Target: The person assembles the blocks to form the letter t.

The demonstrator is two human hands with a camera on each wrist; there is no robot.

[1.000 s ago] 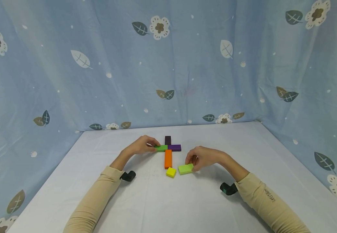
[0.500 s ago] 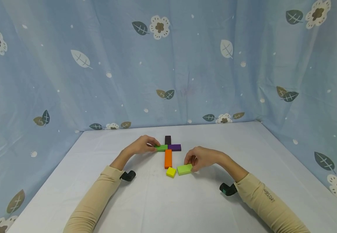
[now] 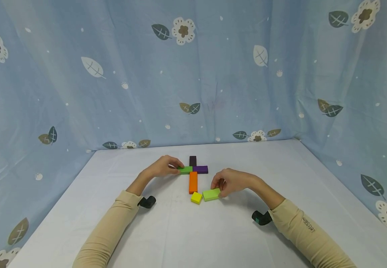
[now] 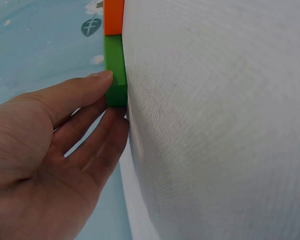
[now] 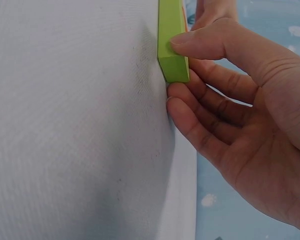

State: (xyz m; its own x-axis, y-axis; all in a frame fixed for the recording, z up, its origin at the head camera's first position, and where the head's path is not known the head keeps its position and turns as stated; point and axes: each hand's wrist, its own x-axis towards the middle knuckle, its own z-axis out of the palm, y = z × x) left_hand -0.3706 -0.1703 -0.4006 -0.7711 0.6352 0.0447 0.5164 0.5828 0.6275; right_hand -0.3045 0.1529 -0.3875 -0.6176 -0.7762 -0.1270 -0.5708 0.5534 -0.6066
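Observation:
My left hand [image 3: 164,166] pinches the outer end of a green block [image 3: 185,170], thumb on its near side, as the left wrist view shows. That block meets a purple block [image 3: 200,169], a dark block [image 3: 192,161] and an orange block [image 3: 193,182] in a cross. At the orange block's near end lies a small yellow block [image 3: 196,198], turned at an angle. Just right of it, my right hand [image 3: 232,181] holds a lime-green block [image 3: 211,194] between thumb and fingers, flat on the table. In the right wrist view the thumb presses the lime block's [image 5: 173,46] side.
A white cloth covers the table [image 3: 180,234]. Behind and beside it hangs a blue patterned curtain [image 3: 227,74]. Black wrist devices [image 3: 147,202] hang under both sleeves, the right device [image 3: 261,218] close to the tabletop.
My right hand has slid the lime-green block slightly left, nearer the yellow block. The left hand and the cross of blocks have stayed where they were.

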